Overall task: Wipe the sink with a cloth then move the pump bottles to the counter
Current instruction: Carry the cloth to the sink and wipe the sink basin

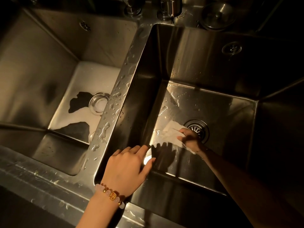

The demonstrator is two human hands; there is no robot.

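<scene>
In the right basin of a stainless double sink (246, 66): one white cloth (169, 134), wet, flat on the basin floor just left of the drain strainer (197, 129); right hand (189, 140) pressed on it, fingers closed over its near edge. Left hand (128, 167), open, holding nothing, fingers spread over the near left corner of the same basin; beaded bracelet (111, 195) at the wrist. Divider ridge (115, 99) beaded with water. Left basin (41, 71): foamy water round its drain (98, 104).
</scene>
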